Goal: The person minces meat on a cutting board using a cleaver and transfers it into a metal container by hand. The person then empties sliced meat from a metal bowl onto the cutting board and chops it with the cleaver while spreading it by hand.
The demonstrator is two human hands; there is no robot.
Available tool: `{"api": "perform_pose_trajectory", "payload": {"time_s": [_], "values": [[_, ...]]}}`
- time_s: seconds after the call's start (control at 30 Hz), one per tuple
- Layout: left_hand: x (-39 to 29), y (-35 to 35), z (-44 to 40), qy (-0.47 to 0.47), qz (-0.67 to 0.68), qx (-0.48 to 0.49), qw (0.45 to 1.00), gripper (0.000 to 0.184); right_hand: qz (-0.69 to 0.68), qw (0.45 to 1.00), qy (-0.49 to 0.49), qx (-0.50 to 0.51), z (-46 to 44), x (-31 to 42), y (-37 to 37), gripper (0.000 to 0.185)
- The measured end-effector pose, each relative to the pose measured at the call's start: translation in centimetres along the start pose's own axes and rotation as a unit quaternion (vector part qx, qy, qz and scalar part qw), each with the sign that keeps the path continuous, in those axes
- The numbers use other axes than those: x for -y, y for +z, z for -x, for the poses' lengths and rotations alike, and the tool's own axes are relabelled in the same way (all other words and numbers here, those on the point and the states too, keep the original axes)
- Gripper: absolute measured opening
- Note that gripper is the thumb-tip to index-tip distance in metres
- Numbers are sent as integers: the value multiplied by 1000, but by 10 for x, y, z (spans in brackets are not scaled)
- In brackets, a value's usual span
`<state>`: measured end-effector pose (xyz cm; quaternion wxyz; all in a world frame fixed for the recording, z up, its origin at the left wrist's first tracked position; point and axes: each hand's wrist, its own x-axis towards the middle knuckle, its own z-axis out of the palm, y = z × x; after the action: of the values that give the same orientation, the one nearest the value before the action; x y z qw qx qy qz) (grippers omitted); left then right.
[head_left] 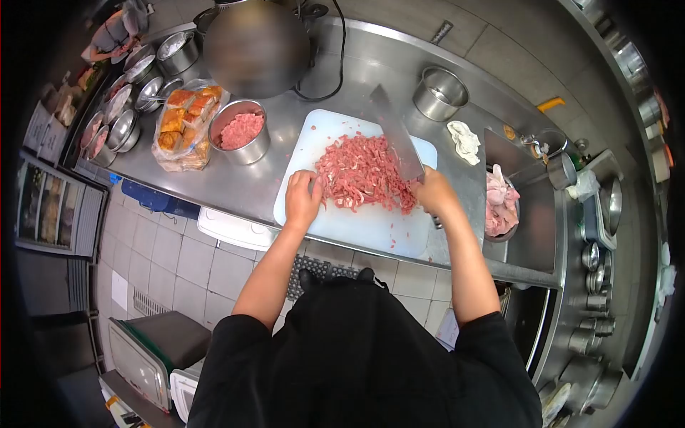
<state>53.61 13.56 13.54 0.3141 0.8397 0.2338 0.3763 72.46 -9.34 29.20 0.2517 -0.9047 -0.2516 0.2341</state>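
Observation:
A wide-bladed kitchen knife point(399, 135) is in my right hand point(437, 194), its blade tilted up and away over the right side of the meat. Chopped raw meat point(357, 171) is spread in a loose heap across the white cutting board point(303, 146). At the heap's left edge, my left hand point(303, 200) rests on the board with its thumb apart from the fingers, holding nothing. Just left of the board stands a metal pot point(250, 151) with minced meat point(241, 131) inside.
Bagged browned blocks point(171, 120) and several metal bowls point(178, 53) occupy the counter's left. Behind the board are an empty pot point(441, 93) and a white cloth point(464, 141). Raw meat pieces point(501, 203) lie in the sink point(531, 242) at right. A person point(114, 36) is far left.

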Motion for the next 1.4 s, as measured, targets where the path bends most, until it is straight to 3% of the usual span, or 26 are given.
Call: {"api": "perform_pose_trajectory", "payload": {"time_s": [0.03,0.1,0.13,0.27,0.37,0.4,0.53,0.6,0.63,0.7,0.83,0.93,1.0,1.03,1.1,1.17,1.23,1.27,1.33,1.4], "values": [[0,0,0,-5,2,-1,1000,13,1,1000,-2,0,-11,-18,18,37],[-1,0,-1,-7,6,-2,1000,13,206,974,-89,-35,-44,-72,67,33],[0,1,-4,-1,14,-7,1000,13,125,986,61,93,-20,-18,33,34],[8,2,0,-2,11,-5,1000,13,73,996,31,29,2,14,8,39],[5,3,0,-8,15,-9,1000,12,181,981,1,64,-30,-35,80,37],[5,3,-3,-5,13,-12,1000,12,121,988,34,94,-21,-20,69,36],[9,4,0,-13,27,-18,999,11,139,986,4,90,-14,6,31,36],[9,5,2,-22,32,-24,999,11,34,997,-57,-34,12,37,15,31],[8,5,1,-20,35,-26,999,10,34,997,-61,-30,6,32,36,31],[7,2,1,-15,41,-28,999,10,82,991,25,99,-10,6,86,30],[-5,8,3,-53,-20,-38,998,20,84,990,-7,112,-6,3,72,31],[-17,23,-9,-81,-54,-39,995,32,-9,996,-34,83,18,-2,59,34],[-16,46,-16,-95,-65,-22,993,45,-147,987,20,59,28,-22,54,28],[-26,49,-24,-95,-66,-20,993,45,-148,987,21,60,34,-30,51,28],[-43,54,-44,-161,-40,46,985,54,-209,977,25,11,46,-46,42,19],[-34,77,-51,-157,13,67,985,60,-248,968,29,-6,53,-60,39,16],[-53,87,-53,-45,-59,61,995,57,-287,957,36,-25,60,-66,37,12],[-58,87,-54,-42,-59,64,995,57,-300,952,48,-46,64,-69,36,13],[-75,79,-57,104,-88,211,968,59,-313,945,62,-66,67,-71,31,13],[-82,79,-57,145,-112,249,951,54,-263,959,41,-97,66,-71,24,15]]}}
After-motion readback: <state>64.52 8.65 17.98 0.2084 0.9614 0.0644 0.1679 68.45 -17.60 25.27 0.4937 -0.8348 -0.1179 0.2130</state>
